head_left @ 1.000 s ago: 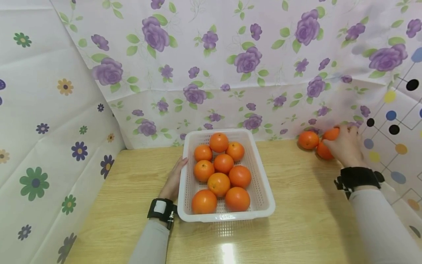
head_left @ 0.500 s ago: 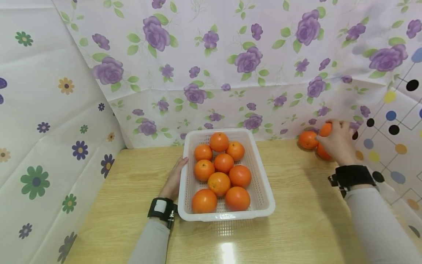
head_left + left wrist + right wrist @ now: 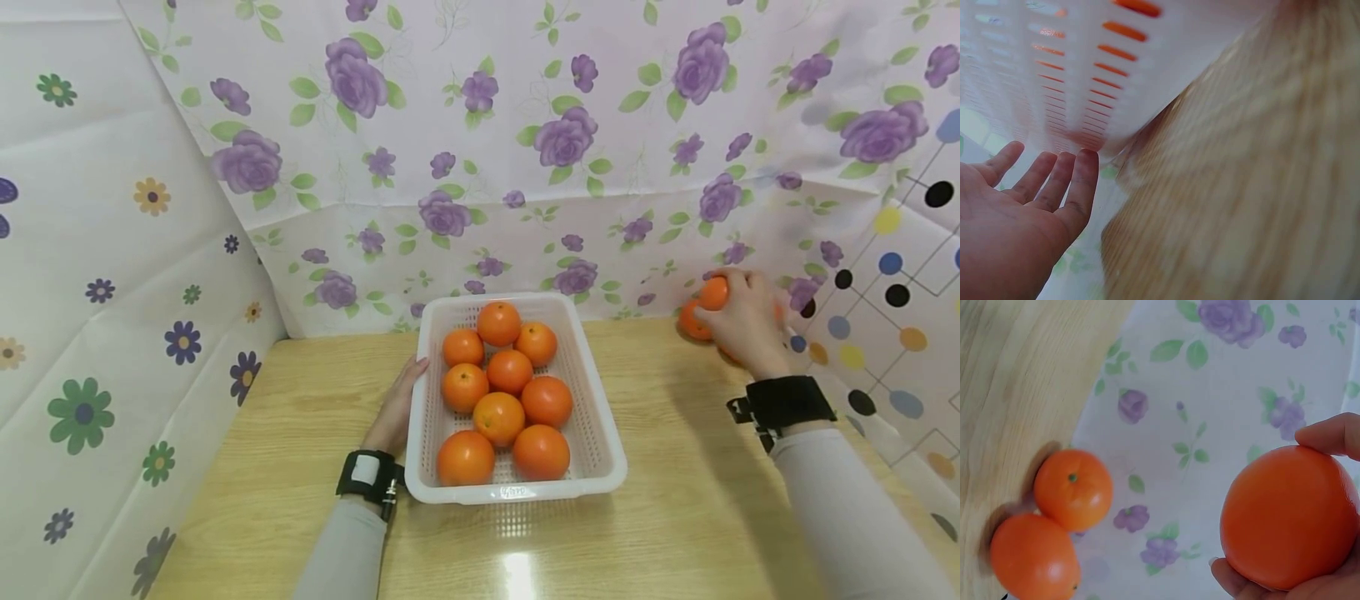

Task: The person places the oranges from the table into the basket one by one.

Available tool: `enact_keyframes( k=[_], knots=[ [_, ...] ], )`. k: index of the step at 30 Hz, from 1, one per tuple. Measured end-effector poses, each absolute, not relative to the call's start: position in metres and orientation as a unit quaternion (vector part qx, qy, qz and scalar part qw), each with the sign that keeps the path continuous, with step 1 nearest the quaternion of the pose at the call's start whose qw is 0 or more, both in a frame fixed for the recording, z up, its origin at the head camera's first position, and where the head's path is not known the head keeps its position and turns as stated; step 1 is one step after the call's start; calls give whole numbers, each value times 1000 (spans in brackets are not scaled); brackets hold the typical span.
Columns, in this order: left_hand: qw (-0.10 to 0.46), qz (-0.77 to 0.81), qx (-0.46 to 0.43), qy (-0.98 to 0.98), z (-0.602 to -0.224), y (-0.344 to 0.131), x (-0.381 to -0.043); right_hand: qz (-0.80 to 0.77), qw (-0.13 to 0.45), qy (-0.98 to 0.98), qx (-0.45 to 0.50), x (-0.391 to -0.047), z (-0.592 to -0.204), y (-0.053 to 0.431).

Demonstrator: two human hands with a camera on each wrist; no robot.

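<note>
A white plastic basket [image 3: 517, 493] holds several oranges [image 3: 509, 372] in the head view. At its left side is my left hand [image 3: 393, 408]; the left wrist view shows the fingers [image 3: 1079, 187] extended, with their tips against the slotted wall. My right hand [image 3: 750, 321], at the back right of the table, grips an orange [image 3: 1288, 515] between thumb and fingers. That orange is up off the table. Two more oranges, one with a green stem spot [image 3: 1074, 487] and one beside it [image 3: 1035, 556], rest together on the table, partly hidden by the right hand in the head view.
The wooden table [image 3: 300, 467] meets a flowered sheet [image 3: 510, 150] behind it. Patterned sheets also stand close on the left [image 3: 112, 333] and on the right [image 3: 900, 250], the right one near the right hand.
My right hand has lifted one orange from the group at the back right and moved left with it. The left hand and the basket have stayed put.
</note>
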State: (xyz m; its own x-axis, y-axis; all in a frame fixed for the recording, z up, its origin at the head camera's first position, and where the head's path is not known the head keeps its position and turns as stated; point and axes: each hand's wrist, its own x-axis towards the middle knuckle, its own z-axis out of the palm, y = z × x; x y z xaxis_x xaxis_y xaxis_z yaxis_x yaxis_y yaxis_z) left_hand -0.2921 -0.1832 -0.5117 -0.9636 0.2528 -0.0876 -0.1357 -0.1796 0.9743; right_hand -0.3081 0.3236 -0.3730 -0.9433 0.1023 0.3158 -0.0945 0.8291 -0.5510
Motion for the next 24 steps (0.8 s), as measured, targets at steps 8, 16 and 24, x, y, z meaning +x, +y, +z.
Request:
enact_keyframes(
  k=[8, 16, 24],
  knots=[
    [127, 768, 39, 626, -512, -183, -292, 294, 176, -939, 20, -307, -370, 301],
    [127, 764, 43, 631, -510, -183, -292, 300, 183, -935, 44, -306, -369, 284],
    [128, 763, 44, 632, -511, -184, -293, 288, 178, -939, 63, -306, -371, 267]
  ],
)
